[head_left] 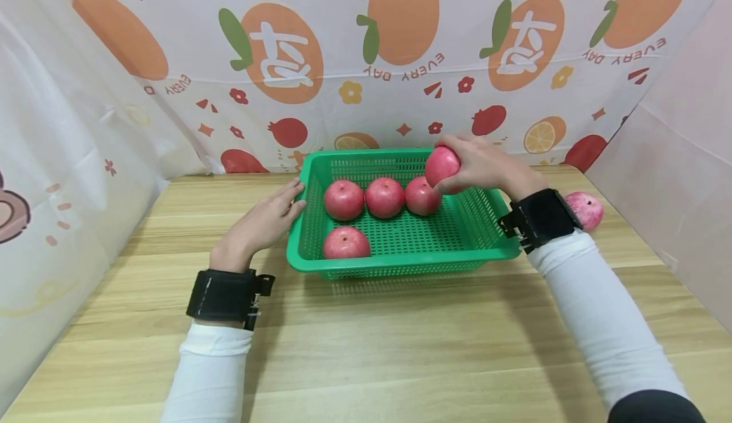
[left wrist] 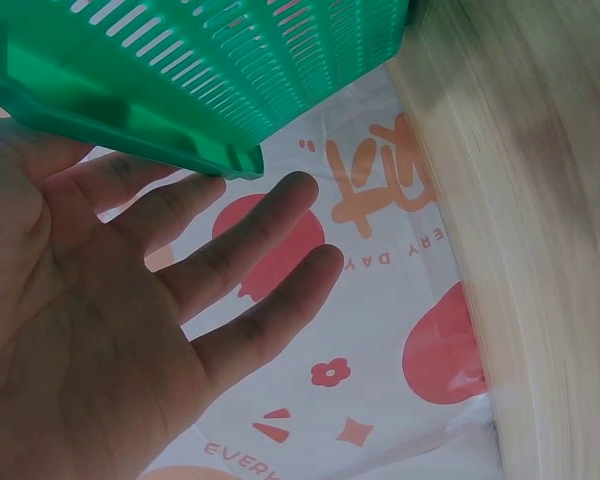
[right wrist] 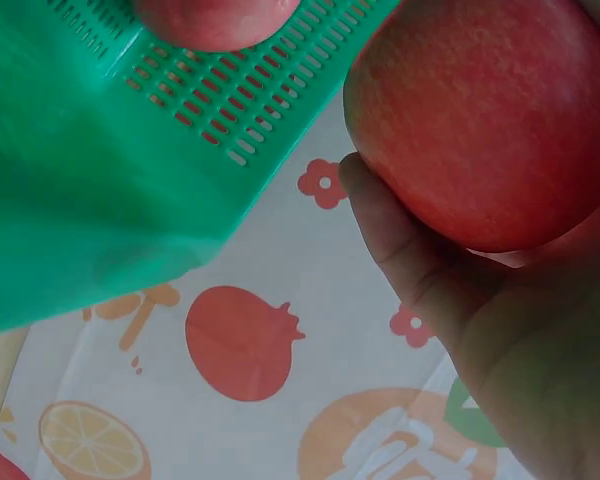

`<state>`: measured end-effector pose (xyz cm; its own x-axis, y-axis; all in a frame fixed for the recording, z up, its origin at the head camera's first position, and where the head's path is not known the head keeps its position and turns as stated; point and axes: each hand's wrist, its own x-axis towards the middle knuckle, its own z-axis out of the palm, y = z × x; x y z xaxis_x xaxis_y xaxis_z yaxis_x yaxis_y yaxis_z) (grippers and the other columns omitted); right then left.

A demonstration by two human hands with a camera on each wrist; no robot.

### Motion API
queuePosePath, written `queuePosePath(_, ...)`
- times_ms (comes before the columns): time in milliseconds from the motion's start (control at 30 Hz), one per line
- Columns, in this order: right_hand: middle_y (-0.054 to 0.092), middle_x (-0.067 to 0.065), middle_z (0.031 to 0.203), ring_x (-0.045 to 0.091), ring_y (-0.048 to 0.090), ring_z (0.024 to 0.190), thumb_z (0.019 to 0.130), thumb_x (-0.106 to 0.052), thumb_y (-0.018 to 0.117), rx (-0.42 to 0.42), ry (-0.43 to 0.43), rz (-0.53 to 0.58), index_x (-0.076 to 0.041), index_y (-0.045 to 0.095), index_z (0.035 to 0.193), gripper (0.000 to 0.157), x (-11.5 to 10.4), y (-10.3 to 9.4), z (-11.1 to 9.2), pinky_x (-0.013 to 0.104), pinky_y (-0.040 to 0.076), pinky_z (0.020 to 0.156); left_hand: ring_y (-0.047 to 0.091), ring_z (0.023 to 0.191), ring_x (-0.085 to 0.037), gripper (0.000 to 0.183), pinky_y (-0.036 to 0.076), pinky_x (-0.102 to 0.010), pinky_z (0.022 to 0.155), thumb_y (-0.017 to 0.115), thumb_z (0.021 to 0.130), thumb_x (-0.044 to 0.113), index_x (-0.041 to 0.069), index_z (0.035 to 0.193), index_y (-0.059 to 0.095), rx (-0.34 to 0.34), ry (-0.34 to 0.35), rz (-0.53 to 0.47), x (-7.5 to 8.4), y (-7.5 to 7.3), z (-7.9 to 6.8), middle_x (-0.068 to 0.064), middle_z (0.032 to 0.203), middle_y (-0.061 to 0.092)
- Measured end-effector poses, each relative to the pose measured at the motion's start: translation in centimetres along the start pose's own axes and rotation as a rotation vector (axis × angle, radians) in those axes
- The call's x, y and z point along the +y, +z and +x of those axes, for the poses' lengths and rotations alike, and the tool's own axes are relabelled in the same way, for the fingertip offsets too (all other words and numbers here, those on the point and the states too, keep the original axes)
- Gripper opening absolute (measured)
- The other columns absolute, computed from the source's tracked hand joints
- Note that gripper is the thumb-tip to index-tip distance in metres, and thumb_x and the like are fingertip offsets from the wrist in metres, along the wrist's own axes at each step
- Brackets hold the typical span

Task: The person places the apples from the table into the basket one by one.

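A green plastic basket (head_left: 400, 259) with slotted walls stands on the table. My left hand (head_left: 263, 223) lies against its left rim with the fingers straight; the left wrist view shows the fingertips (left wrist: 208, 187) right at the basket's edge. Above the basket's right half, my right hand (head_left: 486, 164) grips a red apple (head_left: 442, 165), thumb and fingers round its sides. Inside the basket, three apples (head_left: 384, 197) line the back and another apple (head_left: 346, 242) sits at the front left. The held apple partly overlaps the rightmost of the back row in the head view.
One mottled pink apple (head_left: 584, 210) rests on the table right of the basket, partly behind the right wristband (head_left: 540, 220). A printed curtain (head_left: 343, 118) hangs close behind the basket. The wooden table (head_left: 394, 340) extends in front of it.
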<state>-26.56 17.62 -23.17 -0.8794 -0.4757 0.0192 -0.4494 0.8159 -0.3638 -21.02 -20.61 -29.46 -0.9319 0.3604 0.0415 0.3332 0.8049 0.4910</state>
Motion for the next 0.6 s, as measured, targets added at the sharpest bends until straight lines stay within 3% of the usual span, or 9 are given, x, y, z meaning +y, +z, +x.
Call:
queuePosePath(167,0.044,0.016,0.141,0.038,0.040,0.124,0.081,-0.038,0.079,-0.018,0.013,0.018,-0.015,0.048,0.142,0.072,-0.3,0.2,0.0,0.055,0.055,0.085,0.019,0.150,-0.043,0.056,0.022,-0.061,0.117,0.045,0.109,0.019,-0.008,0.156,0.028,0.016,0.008,0.001,-0.1,0.1,0.0,-0.025,0.164,0.020)
queuePosePath(600,0.049,0.013,0.136,0.034,0.052,0.114,0.079,-0.039,0.081,-0.055,-0.023,0.041,-0.020,0.051,0.137,0.068,-1.2,1.4,0.6,0.050,0.057,0.082,0.018,0.150,-0.043,0.057,0.022,-0.061,0.117,0.044,0.110,0.021,-0.008,0.156,0.026,0.002,0.006,0.007,-0.1,-0.1,0.0,-0.025,0.164,0.019)
